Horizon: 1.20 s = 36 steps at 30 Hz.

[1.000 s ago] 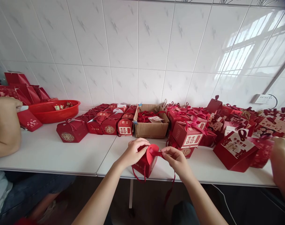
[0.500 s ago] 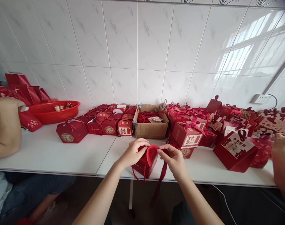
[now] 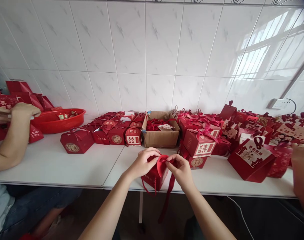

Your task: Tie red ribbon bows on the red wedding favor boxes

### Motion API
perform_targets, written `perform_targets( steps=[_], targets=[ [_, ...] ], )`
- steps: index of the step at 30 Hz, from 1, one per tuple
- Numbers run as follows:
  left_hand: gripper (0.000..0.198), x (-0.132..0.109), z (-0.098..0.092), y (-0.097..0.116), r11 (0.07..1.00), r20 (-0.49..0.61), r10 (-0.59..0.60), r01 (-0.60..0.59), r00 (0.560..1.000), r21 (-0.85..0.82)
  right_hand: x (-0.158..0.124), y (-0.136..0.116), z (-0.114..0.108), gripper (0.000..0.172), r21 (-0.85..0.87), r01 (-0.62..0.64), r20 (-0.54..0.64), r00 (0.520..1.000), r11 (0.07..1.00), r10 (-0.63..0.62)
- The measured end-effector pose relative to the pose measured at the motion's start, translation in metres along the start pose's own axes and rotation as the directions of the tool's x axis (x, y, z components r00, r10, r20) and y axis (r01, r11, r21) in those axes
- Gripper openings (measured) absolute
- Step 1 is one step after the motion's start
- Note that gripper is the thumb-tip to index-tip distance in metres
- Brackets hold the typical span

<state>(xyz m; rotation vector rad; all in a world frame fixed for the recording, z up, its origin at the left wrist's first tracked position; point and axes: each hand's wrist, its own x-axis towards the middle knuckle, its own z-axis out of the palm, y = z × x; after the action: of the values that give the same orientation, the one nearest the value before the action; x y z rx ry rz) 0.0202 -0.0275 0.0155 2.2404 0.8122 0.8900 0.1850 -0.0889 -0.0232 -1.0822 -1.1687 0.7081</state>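
Note:
A small red gift box stands near the table's front edge, with a rounded flap at its top and a twisted red cord hanging at its side. My left hand grips the box's top from the left, thumb by the flap. On the other side, my right hand pinches a red ribbon close against the flap. The ribbon's long tail dangles over the table edge. The fingertips partly hide where ribbon and flap meet.
Behind the box stands an open cardboard carton of red ribbons. Finished-looking red boxes line the left, and more boxes stack on the right. Farther left are a red basin and a co-worker's arm; another person's hand shows at right.
My right hand has shifted slightly left, closer to the flap, and the hanging ribbon tail has swung left. The left co-worker's hand has moved right. My left hand stays on the box.

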Motion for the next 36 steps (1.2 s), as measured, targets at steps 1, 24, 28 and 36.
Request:
perform_targets(
  steps=[1,24,28,36],
  targets=[
    [0.021,0.0,0.0,0.0,1.0,0.002,0.001,-0.001,1.0,0.004,0.0,0.001,0.0,0.014,-0.024,0.004,0.004,1.0,1.0,-0.004],
    [0.013,0.026,-0.027,0.046,0.903,-0.216,0.288,-0.19,0.933,0.386,0.043,-0.046,-0.002,0.026,-0.111,0.137,0.289,0.952,0.984,-0.1],
    [0.025,0.003,-0.026,0.032,0.949,-0.245,0.09,-0.009,0.965,0.314,0.051,-0.076,-0.007,0.029,0.02,0.093,0.218,0.971,0.995,-0.096],
    [0.011,-0.023,-0.01,0.004,0.931,-0.241,-0.095,0.172,0.966,0.323,0.056,-0.148,-0.026,0.015,0.173,0.353,-0.017,0.934,0.919,-0.356]
  ],
)
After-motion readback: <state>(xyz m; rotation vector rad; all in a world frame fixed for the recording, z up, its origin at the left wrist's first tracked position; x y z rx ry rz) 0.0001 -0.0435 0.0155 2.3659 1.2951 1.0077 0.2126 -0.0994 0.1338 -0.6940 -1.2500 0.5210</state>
